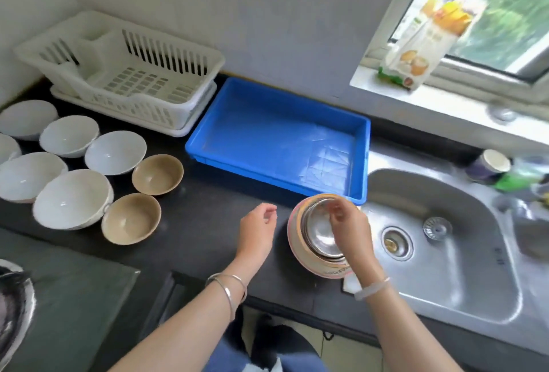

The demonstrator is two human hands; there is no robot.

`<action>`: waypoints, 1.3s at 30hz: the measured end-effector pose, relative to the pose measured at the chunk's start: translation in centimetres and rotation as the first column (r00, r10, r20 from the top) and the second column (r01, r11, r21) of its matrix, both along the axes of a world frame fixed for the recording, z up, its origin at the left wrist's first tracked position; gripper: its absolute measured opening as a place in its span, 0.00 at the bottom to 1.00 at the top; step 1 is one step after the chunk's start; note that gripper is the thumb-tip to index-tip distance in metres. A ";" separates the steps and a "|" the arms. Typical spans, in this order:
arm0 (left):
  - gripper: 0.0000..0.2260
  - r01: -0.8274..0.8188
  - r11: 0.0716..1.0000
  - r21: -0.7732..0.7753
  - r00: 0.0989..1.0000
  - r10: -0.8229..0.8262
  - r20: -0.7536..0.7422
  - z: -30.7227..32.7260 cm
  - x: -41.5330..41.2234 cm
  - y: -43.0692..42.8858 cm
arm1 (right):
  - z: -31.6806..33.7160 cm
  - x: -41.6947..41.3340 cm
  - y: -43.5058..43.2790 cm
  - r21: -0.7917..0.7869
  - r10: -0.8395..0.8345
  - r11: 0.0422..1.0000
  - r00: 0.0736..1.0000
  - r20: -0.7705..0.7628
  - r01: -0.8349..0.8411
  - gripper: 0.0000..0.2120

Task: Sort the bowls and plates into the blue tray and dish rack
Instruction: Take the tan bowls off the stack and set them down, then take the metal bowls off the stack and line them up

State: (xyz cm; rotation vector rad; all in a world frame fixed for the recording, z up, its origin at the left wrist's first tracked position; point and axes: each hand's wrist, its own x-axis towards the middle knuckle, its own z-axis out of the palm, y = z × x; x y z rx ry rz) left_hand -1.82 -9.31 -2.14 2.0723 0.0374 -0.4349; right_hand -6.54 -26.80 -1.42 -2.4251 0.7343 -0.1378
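White bowls [72, 198] and tan bowls [157, 174] crowded the counter left of the empty blue tray [276, 137] and dish rack [124, 71]; the left hand [258, 229] hung loosely curled, holding nothing; the right hand [350, 229] pinched at blurred nested steel bowls [319, 236] beside the sink [451, 241], its grip unclear.

Steel sink [463, 253] with loose strainer [437, 228], carton [421, 42] on windowsill, cup [490, 165] behind sink
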 end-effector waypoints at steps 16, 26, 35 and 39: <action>0.16 0.295 0.939 0.176 0.952 -0.306 0.034 0.3 -0.9 -6.3 | -1.0 -1.8 -3.2 -0.093 -0.206 0.977 0.963 -0.174 0.193 0.03; 0.10 0.287 0.944 0.161 0.957 -0.288 -0.016 0.3 0.1 -6.4 | -0.7 -3.7 -4.7 0.131 -0.312 0.938 0.946 -0.083 0.321 0.03; 0.09 0.322 0.917 0.236 0.941 -0.336 0.024 -0.1 0.0 -6.8 | -0.5 -5.9 -5.9 0.421 -0.448 0.797 0.891 -0.070 0.434 0.07; 0.11 0.288 0.927 0.241 0.952 -0.305 0.034 0.0 0.3 -7.2 | -0.5 -5.8 -5.8 0.507 -0.481 0.736 0.874 -0.075 0.449 0.08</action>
